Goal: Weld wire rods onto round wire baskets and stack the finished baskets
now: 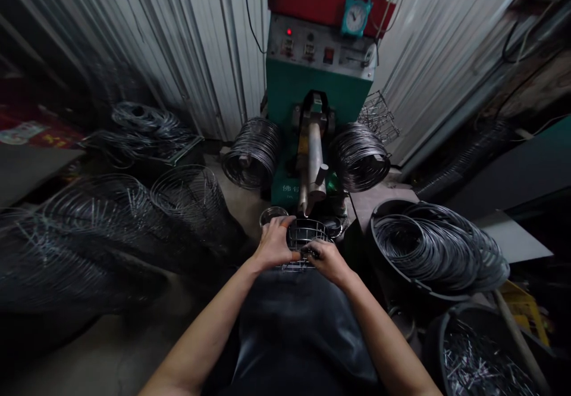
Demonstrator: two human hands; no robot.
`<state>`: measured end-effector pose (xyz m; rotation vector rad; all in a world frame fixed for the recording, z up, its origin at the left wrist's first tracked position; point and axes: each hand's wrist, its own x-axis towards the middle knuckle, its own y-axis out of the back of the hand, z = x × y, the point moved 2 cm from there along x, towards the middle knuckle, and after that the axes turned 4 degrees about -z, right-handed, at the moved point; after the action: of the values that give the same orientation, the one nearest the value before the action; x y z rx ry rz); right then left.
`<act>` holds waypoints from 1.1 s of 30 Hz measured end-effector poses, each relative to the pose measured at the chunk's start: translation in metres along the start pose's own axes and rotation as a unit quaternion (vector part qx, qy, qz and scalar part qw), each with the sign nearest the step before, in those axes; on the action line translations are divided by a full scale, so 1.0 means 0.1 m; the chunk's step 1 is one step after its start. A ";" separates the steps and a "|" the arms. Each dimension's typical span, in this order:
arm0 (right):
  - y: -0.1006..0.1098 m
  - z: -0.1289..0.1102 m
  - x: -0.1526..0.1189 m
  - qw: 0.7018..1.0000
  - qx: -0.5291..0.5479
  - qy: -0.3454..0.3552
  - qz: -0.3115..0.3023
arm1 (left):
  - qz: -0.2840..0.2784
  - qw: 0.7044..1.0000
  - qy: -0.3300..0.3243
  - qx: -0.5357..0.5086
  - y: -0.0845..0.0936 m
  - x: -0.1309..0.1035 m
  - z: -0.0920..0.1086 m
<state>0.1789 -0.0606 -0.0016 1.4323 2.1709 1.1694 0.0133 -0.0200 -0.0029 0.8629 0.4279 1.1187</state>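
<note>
Currently clasps a round wire basket (308,229) with left hand (273,242); curls right hand (328,259) against its near side, exact grip unclear, just before the green machine (285,81).

The head view looks forward and down over a nearby wire basket (307,230).

A round silver wire basket (307,233) is before the green metal machine's (285,84) lower edge. Grey wire coils (259,149) flank its silver cylindrical arm (315,146); a round teal clock (355,16) stands near its panel's top right corner. Right, grey wire rings (432,250) lie in a round black tub (420,287); left, apparently on the floor (120,342), grey wire cylinders (185,203).
</note>
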 end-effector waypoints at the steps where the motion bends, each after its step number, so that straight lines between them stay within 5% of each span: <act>1: 0.00 0.00 0.01 1.000 -0.008 0.002 0.002 | 0.000 1.000 -0.003 -0.003 0.00 0.02 -0.01; 11: 0.15 0.10 0.28 0.997 -0.071 -0.015 0.005 | 0.000 1.000 0.023 -0.007 0.09 0.30 -0.04; 22: 0.08 0.14 0.35 0.992 -0.062 -0.058 0.093 | 0.019 0.997 0.072 0.028 0.11 0.45 -0.02; 25: 0.13 0.16 0.38 0.983 -0.007 -0.083 0.164 | 0.003 0.996 0.088 0.014 0.09 0.53 -0.06; 29: 0.04 0.34 -0.01 0.935 0.161 -0.185 0.255 | 0.028 0.996 0.090 0.002 0.07 0.56 -0.09; 33: -0.40 0.65 -0.72 0.890 0.250 -0.268 0.271 | 0.053 0.993 0.110 -0.002 0.07 0.63 -0.12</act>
<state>0.2275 -0.0997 -0.0855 2.3452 1.7720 0.2334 0.0262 0.0433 0.0024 0.7694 0.5663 1.3186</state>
